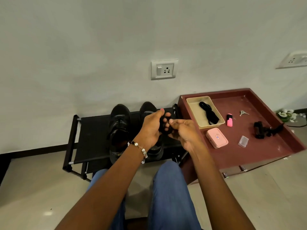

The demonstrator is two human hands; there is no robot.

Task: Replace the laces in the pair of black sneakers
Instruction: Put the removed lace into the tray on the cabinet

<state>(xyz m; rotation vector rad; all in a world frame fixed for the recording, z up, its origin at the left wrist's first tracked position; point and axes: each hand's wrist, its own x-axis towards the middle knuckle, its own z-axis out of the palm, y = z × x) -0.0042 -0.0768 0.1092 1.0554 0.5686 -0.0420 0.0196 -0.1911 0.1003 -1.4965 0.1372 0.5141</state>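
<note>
Head | both hands (167, 128) grasp bundled black lace (163, 128) | matte sneakers (119, 128)

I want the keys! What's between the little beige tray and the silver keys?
In the head view, a pink highlighter lies on the maroon tabletop, between the beige tray holding black laces and the silver keys.

A lived-in room of a home, likely an entryway corner; a low black shoe rack (93, 138) stands against a plain white wall (99, 47) at about 11 o'clock; a switch-and-socket plate (164, 69) sits on the wall at 12 o'clock, a second one (293, 60) at 2 o'clock; a maroon tray-topped cabinet (272, 146) at 2 o'clock carries household oddments, among them keys (243, 113); pale floor tiles (33, 188) and a dark skirting board (41, 150) lie at 9 o'clock.
</note>
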